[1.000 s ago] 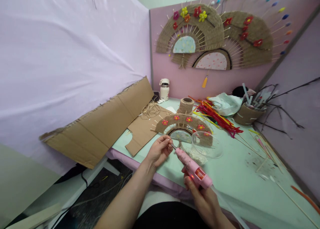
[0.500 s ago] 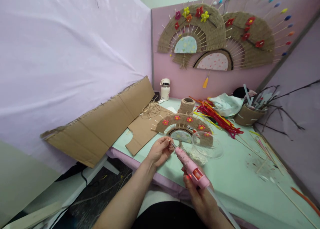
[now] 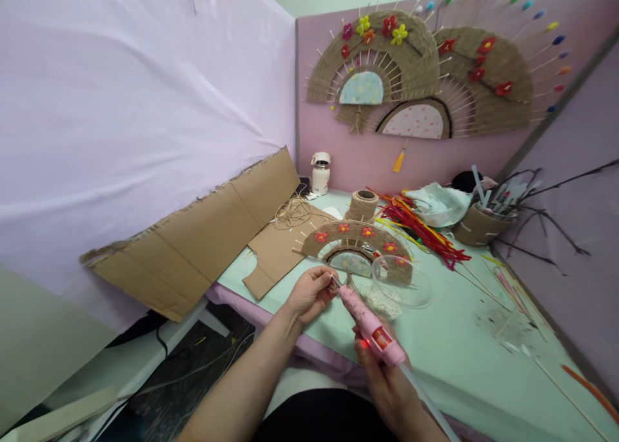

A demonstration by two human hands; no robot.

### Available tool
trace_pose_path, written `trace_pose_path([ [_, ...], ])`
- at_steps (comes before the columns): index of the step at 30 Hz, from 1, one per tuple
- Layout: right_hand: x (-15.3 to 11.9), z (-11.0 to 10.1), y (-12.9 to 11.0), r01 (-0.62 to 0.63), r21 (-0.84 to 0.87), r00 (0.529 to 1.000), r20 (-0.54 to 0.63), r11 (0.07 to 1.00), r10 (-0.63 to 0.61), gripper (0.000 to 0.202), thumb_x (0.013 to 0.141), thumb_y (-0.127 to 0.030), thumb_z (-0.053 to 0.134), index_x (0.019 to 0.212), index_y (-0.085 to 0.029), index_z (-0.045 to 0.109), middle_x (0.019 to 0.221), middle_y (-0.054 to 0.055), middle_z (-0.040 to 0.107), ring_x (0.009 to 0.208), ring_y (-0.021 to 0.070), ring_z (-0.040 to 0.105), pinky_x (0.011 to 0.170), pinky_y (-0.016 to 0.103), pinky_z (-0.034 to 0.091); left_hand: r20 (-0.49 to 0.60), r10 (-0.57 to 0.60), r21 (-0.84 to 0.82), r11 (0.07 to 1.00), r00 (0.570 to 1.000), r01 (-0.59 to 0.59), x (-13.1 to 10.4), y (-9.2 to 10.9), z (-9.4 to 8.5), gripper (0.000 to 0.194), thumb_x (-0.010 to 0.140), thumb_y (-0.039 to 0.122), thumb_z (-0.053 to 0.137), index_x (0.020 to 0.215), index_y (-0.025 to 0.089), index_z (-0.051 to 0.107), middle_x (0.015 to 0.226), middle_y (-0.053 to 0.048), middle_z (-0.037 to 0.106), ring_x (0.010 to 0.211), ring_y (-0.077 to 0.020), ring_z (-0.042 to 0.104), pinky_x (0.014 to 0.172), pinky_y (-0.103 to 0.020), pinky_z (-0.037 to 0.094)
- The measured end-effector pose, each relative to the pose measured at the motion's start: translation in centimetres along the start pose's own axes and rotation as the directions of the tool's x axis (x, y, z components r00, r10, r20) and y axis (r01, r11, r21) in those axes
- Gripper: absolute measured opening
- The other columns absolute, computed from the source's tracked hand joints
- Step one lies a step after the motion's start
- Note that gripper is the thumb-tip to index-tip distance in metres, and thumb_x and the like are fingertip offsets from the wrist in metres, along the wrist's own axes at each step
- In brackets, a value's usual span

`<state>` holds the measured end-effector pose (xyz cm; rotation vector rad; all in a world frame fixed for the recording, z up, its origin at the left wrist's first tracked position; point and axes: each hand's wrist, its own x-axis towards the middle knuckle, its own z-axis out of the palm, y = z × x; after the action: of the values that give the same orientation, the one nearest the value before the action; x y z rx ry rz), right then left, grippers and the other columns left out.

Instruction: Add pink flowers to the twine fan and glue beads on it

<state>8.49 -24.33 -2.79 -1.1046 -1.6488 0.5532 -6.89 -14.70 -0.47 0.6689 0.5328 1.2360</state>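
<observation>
My right hand (image 3: 382, 371) is wrapped round a pink glue gun (image 3: 370, 326), with a pale glue stick coming out of its rear. The metal nozzle points up and left at the fingertips of my left hand (image 3: 313, 294). Those fingers are pinched on something small and whitish, too tiny to name. Just beyond the hands lies a twine-covered fan (image 3: 355, 232) with red flowers and a patterned half-round centre. A clear plastic container (image 3: 409, 287) tilts over its right end. Beside the glue gun, small white beads or pieces (image 3: 384, 302) are partly hidden.
Cut cardboard (image 3: 268, 268) lies left of the fan, with loose twine (image 3: 293, 211) on it. Behind stand a twine spool (image 3: 363, 205) and white bottle (image 3: 320, 173). Red pipe cleaners (image 3: 420, 226) and a pot of sticks and branches (image 3: 483, 226) are at right. A large cardboard sheet (image 3: 203, 236) leans left.
The glue gun nozzle stays at the pinched left fingertips. Both hands hold nearly the same pose, and the view has shifted very slightly.
</observation>
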Motion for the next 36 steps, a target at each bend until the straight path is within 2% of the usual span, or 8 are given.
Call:
trace_pose_path([
  [7,-0.01,0.01,-0.01,-0.039,0.012,0.999,0.027,0.999,0.039,0.017,0.091,-0.036,0.05,0.088,-0.021,0.056,0.085,0.005,0.061,0.081,0.0195,0.061,0.071,0.03,0.052,-0.006,-0.005,-0.002,1.0,1.0,0.005,-0.01,0.02,0.02,0.041,0.049,0.039,0.088,0.062,0.009,0.063,0.063,-0.001,0.057,0.056,-0.0066,0.046,0.057,-0.02,0.037],
  [18,-0.25,0.41,-0.45,-0.105,0.038,0.992,-0.063,0.994,0.107,0.025,0.089,-0.045,0.052,0.09,-0.021,0.06,0.08,0.005,0.062,0.079,0.0208,0.062,0.07,0.031,0.052,-0.004,-0.013,0.005,1.0,1.0,0.013,-0.02,-0.01,-0.11,0.041,0.049,0.039,0.088,0.063,0.009,0.063,0.063,-0.001,0.057,0.055,-0.0061,0.045,0.055,-0.02,0.037],
  [27,-0.34,0.29,-0.35,-0.108,0.004,0.992,-0.058,0.994,0.108,0.026,0.089,-0.045,0.051,0.092,-0.021,0.061,0.08,0.005,0.063,0.079,0.0213,0.062,0.071,0.032,0.052,-0.013,-0.005,-0.003,1.0,1.0,0.005,0.0,-0.02,-0.04,0.041,0.048,0.038,0.089,0.062,0.009,0.063,0.063,-0.001,0.057,0.056,-0.006,0.045,0.055,-0.02,0.036],
  [32,-0.31,0.3,0.1,-0.056,-0.013,0.997,-0.057,0.998,0.055,0.027,0.089,-0.046,0.05,0.094,-0.021,0.061,0.082,0.005,0.065,0.077,0.0211,0.062,0.071,0.032,0.052,-0.007,-0.005,-0.003,1.0,1.0,0.005,0.0,-0.07,-0.07,0.041,0.048,0.038,0.089,0.062,0.009,0.063,0.063,-0.001,0.056,0.056,-0.0061,0.045,0.056,-0.02,0.036],
  [36,-0.37,0.39,-0.1,-0.097,0.002,0.993,-0.067,0.995,0.096,0.028,0.089,-0.046,0.05,0.096,-0.021,0.061,0.085,0.006,0.065,0.081,0.022,0.062,0.075,0.033,0.052,-0.009,-0.008,0.004,1.0,1.0,0.008,-0.04,-0.03,-0.06,0.041,0.049,0.038,0.088,0.062,0.01,0.063,0.063,-0.001,0.056,0.055,-0.0061,0.044,0.055,-0.02,0.036],
])
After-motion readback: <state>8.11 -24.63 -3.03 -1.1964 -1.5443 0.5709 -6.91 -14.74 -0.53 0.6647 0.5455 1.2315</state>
